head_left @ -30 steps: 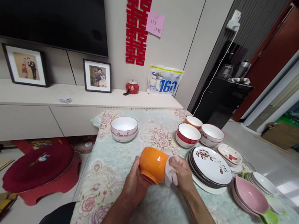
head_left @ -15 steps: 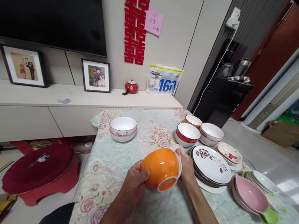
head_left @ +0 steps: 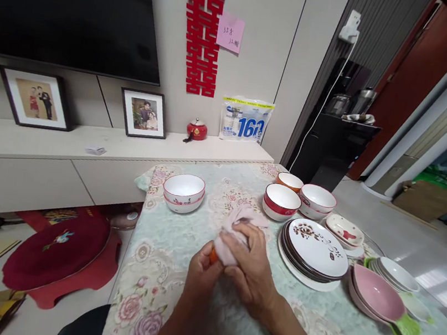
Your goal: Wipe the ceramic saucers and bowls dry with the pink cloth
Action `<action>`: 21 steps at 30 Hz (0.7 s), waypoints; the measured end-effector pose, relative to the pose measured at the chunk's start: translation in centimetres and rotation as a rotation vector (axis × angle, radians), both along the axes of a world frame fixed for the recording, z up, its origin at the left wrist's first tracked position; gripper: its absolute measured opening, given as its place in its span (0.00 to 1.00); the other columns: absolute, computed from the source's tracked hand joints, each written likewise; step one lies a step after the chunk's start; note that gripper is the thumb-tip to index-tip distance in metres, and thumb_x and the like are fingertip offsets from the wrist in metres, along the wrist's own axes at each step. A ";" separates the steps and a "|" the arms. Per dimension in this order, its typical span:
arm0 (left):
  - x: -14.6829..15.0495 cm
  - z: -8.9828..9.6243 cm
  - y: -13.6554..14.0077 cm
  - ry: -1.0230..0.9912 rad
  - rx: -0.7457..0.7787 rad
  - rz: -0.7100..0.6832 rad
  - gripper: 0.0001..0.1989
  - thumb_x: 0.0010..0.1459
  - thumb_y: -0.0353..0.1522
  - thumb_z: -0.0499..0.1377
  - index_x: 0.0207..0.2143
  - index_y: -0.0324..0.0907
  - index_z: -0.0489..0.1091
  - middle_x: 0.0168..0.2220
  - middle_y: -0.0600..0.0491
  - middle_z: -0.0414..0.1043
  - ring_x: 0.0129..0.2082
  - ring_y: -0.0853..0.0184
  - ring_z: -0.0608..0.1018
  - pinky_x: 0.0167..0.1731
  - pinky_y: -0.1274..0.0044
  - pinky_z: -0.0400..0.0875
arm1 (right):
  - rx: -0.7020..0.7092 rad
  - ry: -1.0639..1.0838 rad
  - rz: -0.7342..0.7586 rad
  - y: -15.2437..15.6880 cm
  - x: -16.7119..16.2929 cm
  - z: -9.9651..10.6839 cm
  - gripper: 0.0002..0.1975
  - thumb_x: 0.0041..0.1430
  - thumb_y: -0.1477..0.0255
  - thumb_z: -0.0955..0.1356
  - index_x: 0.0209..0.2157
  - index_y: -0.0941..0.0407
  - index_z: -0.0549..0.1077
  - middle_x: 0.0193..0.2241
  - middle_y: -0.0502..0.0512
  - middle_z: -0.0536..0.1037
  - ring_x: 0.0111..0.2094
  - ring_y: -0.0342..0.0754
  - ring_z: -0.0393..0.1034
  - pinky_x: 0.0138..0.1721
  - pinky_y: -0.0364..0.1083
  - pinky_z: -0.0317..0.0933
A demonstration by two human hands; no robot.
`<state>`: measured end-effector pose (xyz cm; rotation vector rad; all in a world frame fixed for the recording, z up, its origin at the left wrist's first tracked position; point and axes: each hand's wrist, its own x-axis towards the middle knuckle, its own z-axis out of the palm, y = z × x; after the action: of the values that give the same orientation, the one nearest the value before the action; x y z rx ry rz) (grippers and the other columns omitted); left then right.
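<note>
Over the table's front middle, my left hand [head_left: 203, 268] is closed on the side of an orange bowl [head_left: 213, 256]. Only a small orange patch of the bowl shows; a pale pink cloth [head_left: 244, 215] and my hands hide the rest. My right hand [head_left: 251, 261] is closed on the cloth, fingers curled over it and pressing it against the bowl. Farther left stands a stack of white bowls with red rims [head_left: 183, 198]. To the right of my hands lies a stack of plates [head_left: 316, 248], the top one white with brown flowers.
Behind the plates stand a red-banded bowl [head_left: 281, 201], an orange bowl [head_left: 290, 181] and white bowls [head_left: 316, 201]. Pink leaf-shaped dishes [head_left: 377, 291] and small white bowls [head_left: 396, 272] sit at the right. A flowered tablecloth [head_left: 154, 291] covers the table; a red stool [head_left: 64, 250] stands left.
The orange bowl has turned, and the cloth and my right hand now cover most of it. My right hand has moved left, closer to my left hand.
</note>
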<state>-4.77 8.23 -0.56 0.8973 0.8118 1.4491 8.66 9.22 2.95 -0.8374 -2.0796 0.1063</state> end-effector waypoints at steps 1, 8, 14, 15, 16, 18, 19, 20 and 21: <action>0.0 0.3 -0.1 0.025 0.019 0.000 0.10 0.46 0.31 0.65 0.34 0.40 0.73 0.28 0.56 0.72 0.31 0.67 0.72 0.35 0.77 0.68 | 0.024 -0.028 -0.017 -0.1 -0.2 0.0 0.21 0.67 0.61 0.60 0.57 0.51 0.70 0.53 0.62 0.67 0.56 0.60 0.58 0.58 0.64 0.51; 0.3 0.1 -0.6 0.220 0.051 -0.019 0.18 0.47 0.39 0.66 0.20 0.42 0.59 0.20 0.61 0.52 0.21 0.73 0.57 0.22 0.80 0.53 | -0.383 0.371 -0.095 2.8 1.9 -0.5 0.19 0.68 0.60 0.59 0.37 0.55 0.77 0.37 0.57 0.74 0.42 0.53 0.67 0.46 0.52 0.62; 0.6 -0.5 -0.6 0.046 -0.035 -0.039 0.19 0.48 0.42 0.67 0.23 0.41 0.61 0.22 0.59 0.55 0.23 0.72 0.59 0.25 0.80 0.57 | -0.688 0.712 -0.213 3.9 2.7 -1.9 0.23 0.63 0.51 0.62 0.28 0.56 0.73 0.29 0.54 0.77 0.33 0.52 0.70 0.39 0.50 0.66; 0.6 -0.5 -0.6 0.044 -0.039 -0.028 0.19 0.48 0.43 0.67 0.23 0.41 0.62 0.22 0.59 0.56 0.24 0.72 0.60 0.25 0.80 0.57 | -0.633 0.672 -0.210 3.7 2.4 -1.9 0.22 0.64 0.53 0.62 0.31 0.56 0.75 0.33 0.56 0.79 0.38 0.53 0.72 0.44 0.50 0.65; 0.7 -0.5 -0.6 0.053 -0.036 -0.014 0.19 0.49 0.42 0.67 0.24 0.41 0.62 0.22 0.59 0.56 0.24 0.72 0.59 0.25 0.80 0.57 | -0.561 0.609 -0.202 3.3 2.0 -2.0 0.20 0.66 0.56 0.61 0.35 0.56 0.77 0.39 0.57 0.80 0.43 0.54 0.72 0.49 0.52 0.64; 0.7 -0.5 -0.5 0.093 -0.020 0.015 0.18 0.49 0.42 0.66 0.23 0.41 0.62 0.22 0.60 0.55 0.23 0.73 0.59 0.24 0.80 0.57 | -0.383 0.452 -0.180 2.5 1.2 -1.9 0.18 0.69 0.63 0.59 0.46 0.55 0.76 0.50 0.59 0.77 0.55 0.54 0.67 0.59 0.54 0.57; 0.7 -0.5 -0.5 0.117 -0.008 0.032 0.18 0.49 0.41 0.66 0.23 0.41 0.61 0.22 0.60 0.54 0.23 0.73 0.58 0.23 0.80 0.57 | -0.293 0.370 -0.164 2.1 0.8 -1.9 0.17 0.69 0.66 0.59 0.51 0.54 0.75 0.54 0.59 0.74 0.59 0.54 0.63 0.61 0.55 0.53; 0.7 -0.4 -0.4 0.141 0.003 0.046 0.18 0.49 0.40 0.66 0.23 0.41 0.61 0.22 0.60 0.55 0.23 0.73 0.58 0.23 0.80 0.57 | -0.217 0.300 -0.143 1.7 0.5 -1.8 0.17 0.69 0.68 0.59 0.54 0.54 0.73 0.57 0.60 0.72 0.61 0.53 0.61 0.63 0.56 0.51; 0.7 -0.4 -0.4 0.164 0.011 0.056 0.17 0.49 0.40 0.66 0.23 0.41 0.61 0.22 0.60 0.55 0.23 0.73 0.59 0.23 0.80 0.57 | -0.155 0.242 -0.120 1.4 0.2 -1.7 0.18 0.69 0.70 0.60 0.55 0.54 0.72 0.58 0.60 0.70 0.62 0.54 0.59 0.63 0.57 0.51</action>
<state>-4.11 7.84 -0.91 1.0189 0.9581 1.4426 8.85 10.61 1.24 -0.9893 -1.8072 0.2923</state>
